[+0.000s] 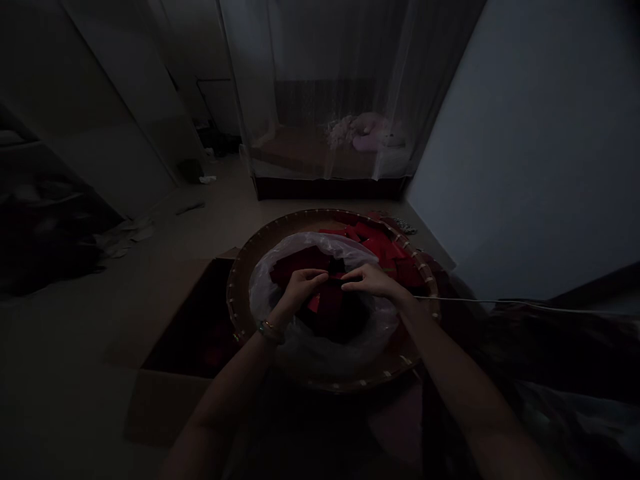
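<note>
The room is dim. My left hand [301, 285] and my right hand [370, 280] meet over a clear plastic bag [320, 347] that lies in a round woven tray [240, 280]. Both hands pinch a red paper piece [327, 298] between curled fingers. More red paper pieces [387, 250] lie heaped in the bag and along the tray's far right side. A bangle sits on my left wrist.
An open cardboard box [173, 373] stands on the floor left of the tray. A netted bed [330, 153] with soft toys is at the back. A pale wall [525, 167] rises on the right. Scraps litter the floor at the left.
</note>
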Tool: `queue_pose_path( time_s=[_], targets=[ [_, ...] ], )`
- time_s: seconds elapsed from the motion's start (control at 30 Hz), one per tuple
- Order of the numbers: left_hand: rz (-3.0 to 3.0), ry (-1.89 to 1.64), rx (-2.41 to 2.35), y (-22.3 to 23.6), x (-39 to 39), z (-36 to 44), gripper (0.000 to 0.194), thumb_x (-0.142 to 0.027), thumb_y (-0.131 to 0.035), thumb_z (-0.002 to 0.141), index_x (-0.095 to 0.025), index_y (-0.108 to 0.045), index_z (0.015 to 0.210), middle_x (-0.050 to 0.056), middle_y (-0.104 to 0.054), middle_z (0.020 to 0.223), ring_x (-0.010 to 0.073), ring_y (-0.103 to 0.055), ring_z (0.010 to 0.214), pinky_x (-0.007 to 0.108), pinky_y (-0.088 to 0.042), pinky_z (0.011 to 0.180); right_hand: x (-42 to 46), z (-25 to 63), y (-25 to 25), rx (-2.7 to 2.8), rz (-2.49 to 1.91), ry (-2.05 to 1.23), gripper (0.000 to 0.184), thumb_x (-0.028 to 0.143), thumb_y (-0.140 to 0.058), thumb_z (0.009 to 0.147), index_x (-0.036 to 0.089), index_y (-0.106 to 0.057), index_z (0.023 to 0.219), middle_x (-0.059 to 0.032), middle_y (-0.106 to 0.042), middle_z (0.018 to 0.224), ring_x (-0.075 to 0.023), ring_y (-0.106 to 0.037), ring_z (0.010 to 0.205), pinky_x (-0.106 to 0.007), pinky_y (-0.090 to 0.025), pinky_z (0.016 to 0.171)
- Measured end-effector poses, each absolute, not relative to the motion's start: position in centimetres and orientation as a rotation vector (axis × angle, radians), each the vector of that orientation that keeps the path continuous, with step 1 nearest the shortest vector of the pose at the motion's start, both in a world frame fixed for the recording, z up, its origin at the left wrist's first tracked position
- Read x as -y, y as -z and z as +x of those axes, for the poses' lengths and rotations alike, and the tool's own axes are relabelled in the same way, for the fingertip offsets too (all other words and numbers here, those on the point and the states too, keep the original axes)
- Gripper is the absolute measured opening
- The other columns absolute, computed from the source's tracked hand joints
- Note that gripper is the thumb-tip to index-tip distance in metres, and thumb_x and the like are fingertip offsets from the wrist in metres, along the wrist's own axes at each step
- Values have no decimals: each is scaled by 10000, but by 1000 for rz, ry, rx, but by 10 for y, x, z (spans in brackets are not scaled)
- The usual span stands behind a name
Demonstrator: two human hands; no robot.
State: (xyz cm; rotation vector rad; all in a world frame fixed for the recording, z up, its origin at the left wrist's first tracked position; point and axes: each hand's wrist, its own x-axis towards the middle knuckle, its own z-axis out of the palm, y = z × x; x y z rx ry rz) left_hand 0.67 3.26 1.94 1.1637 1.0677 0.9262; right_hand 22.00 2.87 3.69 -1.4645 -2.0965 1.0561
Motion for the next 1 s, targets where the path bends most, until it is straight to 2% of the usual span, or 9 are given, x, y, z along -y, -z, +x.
queue_pose_path(
  time_s=[0.27, 0.37, 0.47, 0.57, 0.8, 1.0],
  targets=[
    [1175, -916, -1081, -17, -34, 7, 444, -410, -757, 590, -99, -701, 902, 32, -650, 712, 79, -508, 548, 194, -371, 514, -26, 218, -40, 2089, -1487, -1038, 400, 460, -656, 693, 198, -718, 988, -44, -720, 968, -249, -650, 881, -302, -490, 744],
    [1197, -901, -1042, -16, -35, 4, 492, -388, -740, 627, -95, -662, 1013, 36, -657, 744, 74, -519, 552, 193, -385, 531, -26, 219, -38, 2073, -1469, -1077, 396, 459, -661, 685, 191, -721, 970, -39, -720, 956, -237, -646, 863, -284, -482, 729],
    [1244, -859, -987, -16, -34, 0, 643, -284, -768, 603, -87, -559, 1178, 41, -675, 774, 89, -563, 600, 195, -412, 578, -26, 220, -35, 2016, -1492, -1114, 403, 469, -643, 695, 173, -719, 958, -35, -721, 886, -215, -639, 800, -262, -466, 669],
    [1280, -789, -989, -18, -31, -3, 763, -193, -762, 589, -45, -451, 1270, 15, -671, 666, 94, -567, 565, 195, -410, 573, -25, 222, -31, 1936, -1492, -1215, 426, 484, -629, 704, 157, -712, 963, -35, -707, 836, -182, -617, 734, -240, -441, 615],
    [1334, -731, -1006, -22, -27, -2, 764, -151, -706, 619, 8, -387, 1295, -29, -630, 539, 85, -533, 478, 197, -395, 536, -21, 227, -24, 1785, -1424, -1463, 433, 472, -701, 636, 144, -715, 919, -23, -659, 742, -114, -541, 606, -207, -399, 546],
    [1349, -738, -1036, -22, -28, -1, 836, -162, -722, 619, 6, -327, 1337, -18, -641, 559, 84, -529, 469, 199, -386, 521, -10, 225, -31, 1846, -1416, -1498, 541, 463, -716, 631, 181, -660, 1089, 15, -593, 651, -80, -464, 512, -187, -328, 468]
  ],
)
